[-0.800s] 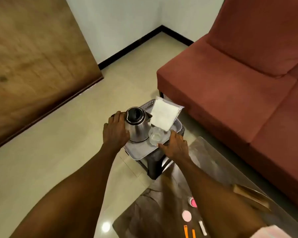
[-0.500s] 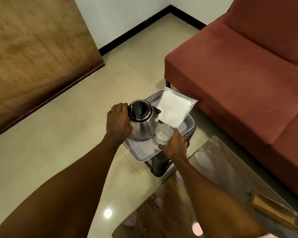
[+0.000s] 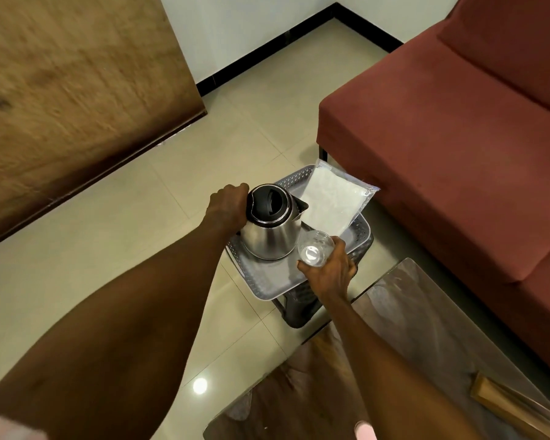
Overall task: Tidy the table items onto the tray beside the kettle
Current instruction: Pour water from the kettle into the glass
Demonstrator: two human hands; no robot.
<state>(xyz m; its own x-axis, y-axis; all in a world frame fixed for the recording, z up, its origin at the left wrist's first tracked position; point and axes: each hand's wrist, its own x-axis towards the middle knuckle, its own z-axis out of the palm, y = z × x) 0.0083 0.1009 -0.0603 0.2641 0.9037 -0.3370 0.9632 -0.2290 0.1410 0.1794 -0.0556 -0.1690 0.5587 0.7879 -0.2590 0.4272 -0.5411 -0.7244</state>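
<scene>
A steel kettle (image 3: 272,228) with a black lid stands on a grey perforated tray (image 3: 269,281), which rests on a small dark stool. My left hand (image 3: 226,208) grips the kettle's handle on its left side. A clear drinking glass (image 3: 315,252) stands just right of the kettle, with my right hand (image 3: 331,271) curled around it over the tray. A white packet (image 3: 331,201) lies on the tray's far right corner and overhangs its edge.
A red sofa (image 3: 458,138) stands right behind the tray. The glass-topped table (image 3: 410,344) fills the lower right, with a wooden box (image 3: 505,401) on it. A wooden door panel (image 3: 77,90) leans at the left. Tiled floor (image 3: 140,217) spreads around the stool.
My right hand has closed around the glass and shifted it slightly nearer the kettle. My left hand's grip on the kettle handle has tightened. The view has tilted down towards the tray.
</scene>
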